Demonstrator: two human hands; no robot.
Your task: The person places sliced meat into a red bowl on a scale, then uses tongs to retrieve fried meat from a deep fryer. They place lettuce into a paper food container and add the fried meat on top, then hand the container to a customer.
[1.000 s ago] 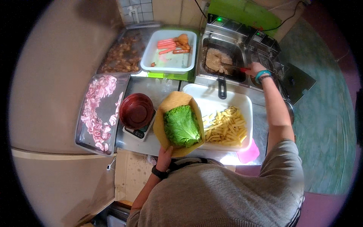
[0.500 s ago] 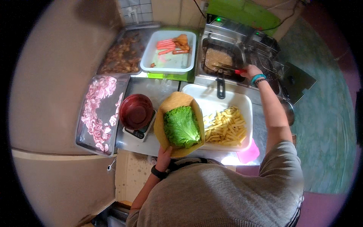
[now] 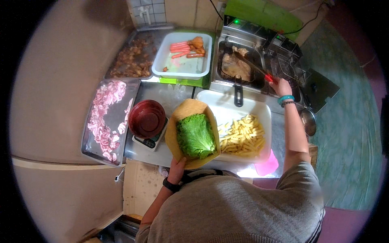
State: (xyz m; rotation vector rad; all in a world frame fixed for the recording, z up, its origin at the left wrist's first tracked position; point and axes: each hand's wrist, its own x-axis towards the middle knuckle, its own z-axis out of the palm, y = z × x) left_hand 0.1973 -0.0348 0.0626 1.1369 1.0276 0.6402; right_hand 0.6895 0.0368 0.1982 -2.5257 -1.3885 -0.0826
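Observation:
My left hand [image 3: 176, 170] grips the near edge of a brown paper food box [image 3: 189, 107]. A green lettuce leaf [image 3: 196, 135] fills its inside. At the fryer, my right hand [image 3: 282, 87] is closed round the red handle of a pair of tongs [image 3: 254, 67]. The tongs reach left over the fryer well, their tips beside a small pale piece of food [image 3: 242, 51]. Below those tips a large flat brown piece of fried food [image 3: 237, 69] sits in the well. A black basket handle [image 3: 238, 98] sticks out toward me.
A white tub [image 3: 265, 121] of fries stands right of the box. Left are a dark red bowl [image 3: 146, 118] on a scale [image 3: 148, 142] and a metal tray [image 3: 110, 125] of raw pink meat. Behind lie a white tray [image 3: 178, 73] with sausages and a tray of browned pieces [image 3: 131, 60].
My right hand and the tongs have moved right and nearer to me; the tongs now slant up-left. The flat brown piece and a smaller pale one show more clearly. The box stays put.

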